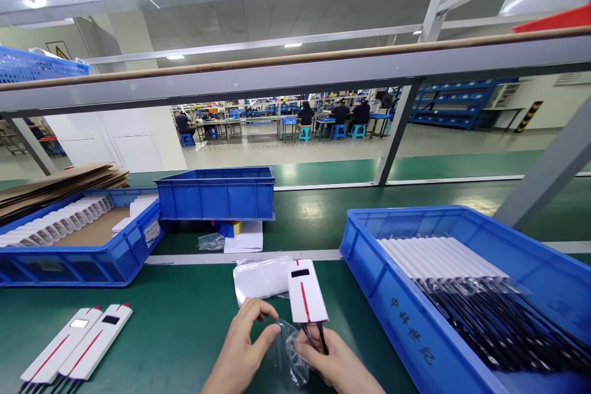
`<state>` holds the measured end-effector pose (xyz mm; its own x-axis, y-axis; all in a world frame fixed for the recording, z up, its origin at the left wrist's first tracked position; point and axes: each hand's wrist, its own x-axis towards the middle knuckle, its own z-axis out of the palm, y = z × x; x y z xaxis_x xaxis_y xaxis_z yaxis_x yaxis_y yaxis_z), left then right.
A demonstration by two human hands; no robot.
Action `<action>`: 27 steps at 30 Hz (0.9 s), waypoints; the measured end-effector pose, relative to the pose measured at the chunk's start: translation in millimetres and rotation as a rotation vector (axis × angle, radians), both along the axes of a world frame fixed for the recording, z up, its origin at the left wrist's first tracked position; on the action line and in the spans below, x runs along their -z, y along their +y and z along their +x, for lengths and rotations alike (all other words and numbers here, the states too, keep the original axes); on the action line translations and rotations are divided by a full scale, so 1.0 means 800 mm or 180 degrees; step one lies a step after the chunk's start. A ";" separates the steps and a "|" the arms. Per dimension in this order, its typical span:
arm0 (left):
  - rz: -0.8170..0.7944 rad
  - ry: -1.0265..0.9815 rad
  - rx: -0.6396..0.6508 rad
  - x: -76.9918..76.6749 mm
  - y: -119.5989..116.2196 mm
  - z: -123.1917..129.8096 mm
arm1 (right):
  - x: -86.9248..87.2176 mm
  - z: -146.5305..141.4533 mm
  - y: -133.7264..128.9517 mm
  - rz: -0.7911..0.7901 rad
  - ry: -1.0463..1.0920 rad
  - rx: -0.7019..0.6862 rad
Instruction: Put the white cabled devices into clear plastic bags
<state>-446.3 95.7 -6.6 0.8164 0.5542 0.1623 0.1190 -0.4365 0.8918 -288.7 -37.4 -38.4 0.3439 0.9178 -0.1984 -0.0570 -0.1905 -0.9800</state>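
Note:
My right hand (330,357) is closed around the black cables at the lower end of a flat white device (308,295). The device stands tilted upright, with a dark window and a red stripe on its face. A clear plastic bag (293,354) hangs crumpled between my hands, against the right fingers. At the bag's left edge, the curled thumb and forefinger of my left hand (249,341) appear to pinch the film. Just behind lies a stack of clear bags (261,277) over something white. Two similar white devices (76,345) rest side by side at the lower left.
On the right, a blue bin (376,301) holds a row of bagged white devices with black cables (462,283). White parts fill another blue bin (74,265) at left, beside stacked cardboard (60,188). A smaller blue bin (215,197) stands behind. A metal shelf beam (295,77) crosses above.

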 end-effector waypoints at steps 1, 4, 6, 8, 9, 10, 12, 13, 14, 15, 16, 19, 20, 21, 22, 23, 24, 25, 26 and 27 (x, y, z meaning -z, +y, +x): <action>-0.0068 0.0048 0.0048 0.000 0.002 -0.001 | 0.002 -0.001 0.000 -0.0018 0.0056 -0.0041; -0.0279 0.0310 0.0244 0.004 0.003 -0.001 | 0.008 -0.007 0.002 -0.0016 0.0225 -0.0187; -0.0490 0.0423 0.0281 0.010 -0.001 0.002 | 0.008 -0.010 0.003 0.0028 0.0301 -0.0213; -0.0731 0.0449 0.0320 0.016 -0.005 0.006 | 0.005 -0.012 0.001 0.0115 0.0339 -0.0141; -0.0809 0.0468 0.0359 0.018 -0.007 0.007 | 0.001 -0.012 0.000 0.0171 0.0328 -0.0065; -0.0835 0.0502 0.0392 0.020 -0.009 0.008 | -0.003 -0.011 -0.002 0.0219 0.0288 0.0014; -0.0782 0.0605 0.0453 0.022 -0.010 0.009 | -0.012 -0.008 -0.005 0.0252 0.0115 0.0146; -0.0791 0.0664 0.0504 0.022 -0.010 0.009 | -0.016 -0.006 -0.006 0.0237 0.0013 0.0184; -0.0847 0.0704 0.0558 0.022 -0.009 0.009 | -0.020 -0.004 -0.007 0.0201 -0.0075 0.0190; -0.0930 0.0703 0.0609 0.022 -0.009 0.009 | -0.023 -0.002 -0.007 0.0170 -0.0138 0.0167; -0.1026 0.0665 0.0647 0.021 -0.008 0.008 | -0.026 -0.001 -0.007 0.0147 -0.0172 0.0132; -0.1208 0.0488 0.0620 0.019 -0.008 0.009 | -0.028 -0.004 -0.006 0.0130 -0.0219 0.0051; -0.1214 0.0449 0.0593 0.019 -0.008 0.009 | -0.028 -0.005 -0.006 0.0141 -0.0236 0.0040; -0.1222 0.0427 0.0576 0.018 -0.008 0.009 | -0.027 -0.006 -0.007 0.0155 -0.0257 0.0042; -0.1228 0.0413 0.0563 0.018 -0.008 0.010 | -0.027 -0.007 -0.007 0.0155 -0.0276 0.0059; -0.1227 0.0390 0.0558 0.018 -0.008 0.010 | -0.026 -0.007 -0.008 0.0146 -0.0292 0.0082; -0.1227 0.0352 0.0556 0.019 -0.008 0.010 | -0.025 -0.006 -0.009 0.0134 -0.0294 0.0124; -0.1232 0.0316 0.0557 0.019 -0.008 0.010 | -0.024 -0.004 -0.010 0.0128 -0.0282 0.0190; -0.1239 0.0287 0.0557 0.019 -0.007 0.010 | -0.023 -0.002 -0.011 0.0128 -0.0265 0.0248; -0.1257 0.0265 0.0562 0.019 -0.007 0.009 | -0.022 0.001 -0.011 0.0136 -0.0246 0.0289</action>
